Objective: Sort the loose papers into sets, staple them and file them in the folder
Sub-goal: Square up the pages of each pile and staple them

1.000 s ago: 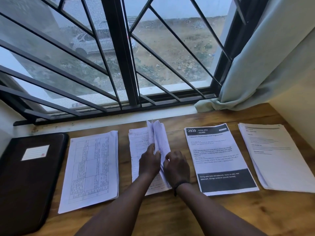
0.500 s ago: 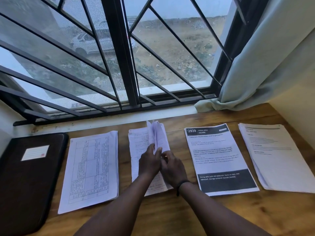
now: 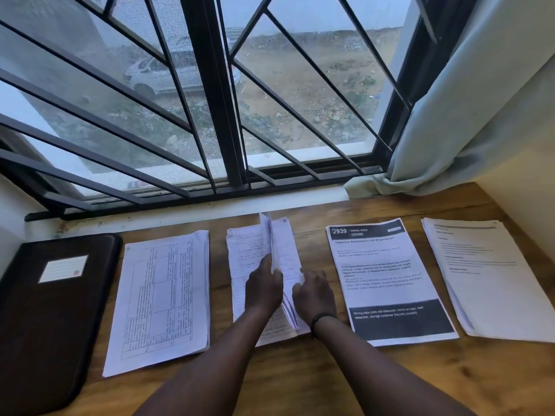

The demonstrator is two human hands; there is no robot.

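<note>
Head view showed four paper piles in a row on the wooden table (image 3: 330, 379) under the window. At the middle pile of handwritten sheets (image 3: 244, 259), the left hand (image 3: 264, 288) pinched several lifted pages (image 3: 283, 250) upright, fingers curled round their edge. The right hand (image 3: 313, 295) touched the same pages, fingers bent. The dark folder (image 3: 51, 310) lay closed at the table's left edge
</note>
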